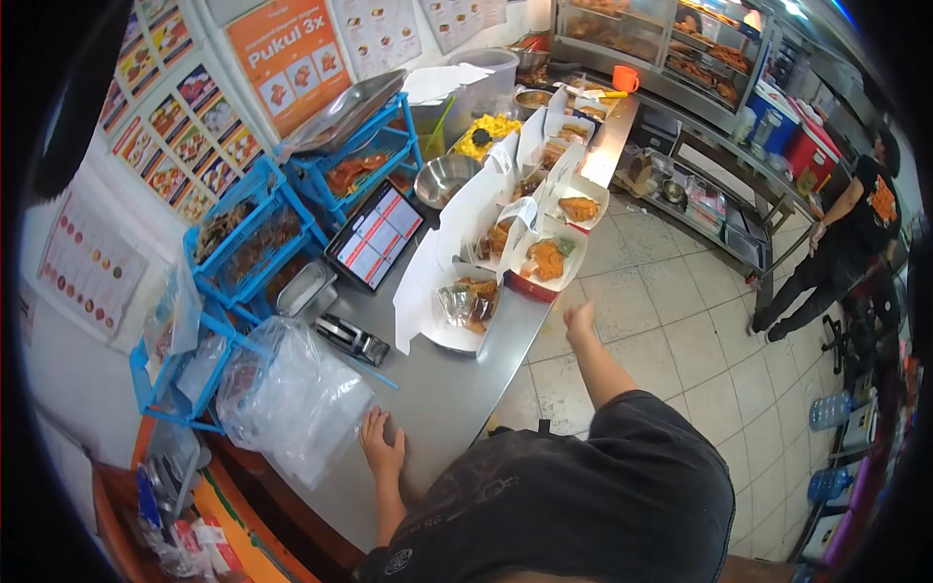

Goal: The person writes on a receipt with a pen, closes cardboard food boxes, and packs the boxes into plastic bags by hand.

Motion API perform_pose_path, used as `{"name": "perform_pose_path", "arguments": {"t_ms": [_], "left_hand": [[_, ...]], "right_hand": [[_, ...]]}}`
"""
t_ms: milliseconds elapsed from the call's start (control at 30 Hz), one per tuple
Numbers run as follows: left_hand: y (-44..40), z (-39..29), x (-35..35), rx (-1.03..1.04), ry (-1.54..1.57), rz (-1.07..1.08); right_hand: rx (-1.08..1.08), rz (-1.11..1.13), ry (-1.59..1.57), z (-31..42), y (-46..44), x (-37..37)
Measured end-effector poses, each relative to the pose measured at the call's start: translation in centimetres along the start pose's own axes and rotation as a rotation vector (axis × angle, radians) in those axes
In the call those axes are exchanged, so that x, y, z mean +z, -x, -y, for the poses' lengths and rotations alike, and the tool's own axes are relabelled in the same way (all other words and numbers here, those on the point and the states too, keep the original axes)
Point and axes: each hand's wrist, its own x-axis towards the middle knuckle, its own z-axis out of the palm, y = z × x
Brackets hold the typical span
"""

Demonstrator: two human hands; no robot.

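Note:
My left hand [381,444] rests on the metal counter [439,408], fingers apart, at the edge of a stack of clear plastic bags [292,394]. My right hand [580,321] hangs beyond the counter's edge, over the floor, with its fingers curled in and nothing visible in them. Closest to it is an open box with fried chicken [546,259]. Left of that, another open white box [459,333] holds chicken and a clear packet. More open boxes of chicken [580,208] line the counter toward the back.
A tablet [374,236] stands by a stapler-like black device [352,339] and a metal bowl [447,181]. Blue racks [255,238] hold food along the wall. A glass display case [671,58] is at the back. A person in black [855,223] stands on the right.

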Motion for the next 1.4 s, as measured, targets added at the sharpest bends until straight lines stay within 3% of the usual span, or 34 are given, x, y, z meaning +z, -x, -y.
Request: {"name": "perform_pose_path", "arguments": {"t_ms": [33, 67, 100, 133, 200, 300, 400, 567, 667, 767, 867, 967, 1067, 1167, 1267, 1400], "left_hand": [[0.2, 0.0, 0.1, -0.001, -0.001, -0.003], [-0.1, 0.2, 0.4, 0.005, 0.001, -0.010], [-0.3, 0.4, 0.5, 0.007, 0.003, -0.016], [-0.1, 0.4, 0.6, 0.006, 0.007, -0.018], [0.0, 0.4, 0.6, 0.010, 0.007, -0.012], [-0.1, 0.8, 0.8, 0.030, 0.000, -0.014], [-0.1, 0.9, 1.0, 0.042, 0.003, -0.015], [0.0, 0.9, 0.8, 0.017, -0.024, 0.014], [0.2, -0.1, 0.3, 0.107, -0.152, -0.053], [1.0, -1.3, -0.1, 0.135, -0.330, -0.361], [2.0, -0.9, 0.7, 0.187, -0.245, -0.495], [3.9, -1.5, 1.8, 0.136, -0.191, -0.338], [3.9, -2.4, 2.1, 0.258, -0.250, -0.318], [3.1, -3.1, 1.6, 0.089, -0.183, -0.235], [3.2, -2.5, 3.2, 0.056, -0.131, -0.316], [3.4, -1.3, 3.7, 0.077, -0.057, -0.254]], "right_hand": [[-0.134, -0.112, 0.307, -5.4, -3.4, -2.1], [-0.726, -0.211, 0.630, -5.5, 3.5, -3.3], [-0.489, 0.144, 0.687, -4.6, 8.3, -4.8], [-0.699, 0.338, 0.740, -4.3, 13.5, -5.4], [-0.479, 0.848, 0.644, 0.8, 24.6, -4.8], [-1.289, 1.368, 0.843, -0.6, 27.0, -1.8], [-1.366, 1.513, 0.938, -3.5, 26.7, -0.4], [-1.386, 1.449, 0.814, -3.4, 26.8, -0.2], [-1.390, 1.445, 0.812, -3.0, 27.1, -0.5], [-1.387, 1.451, 0.827, -2.9, 27.0, -0.3], [-1.381, 1.439, 0.839, -3.1, 26.9, -0.3], [-1.370, 1.445, 0.872, -3.0, 27.0, -0.5], [-1.371, 1.453, 0.830, -3.2, 26.9, -0.3], [-1.378, 1.453, 0.824, -3.4, 26.7, -0.5], [-1.383, 1.448, 0.821, -3.3, 26.9, -0.4], [-1.337, 1.463, 0.904, -2.9, 27.1, -0.6]]}}
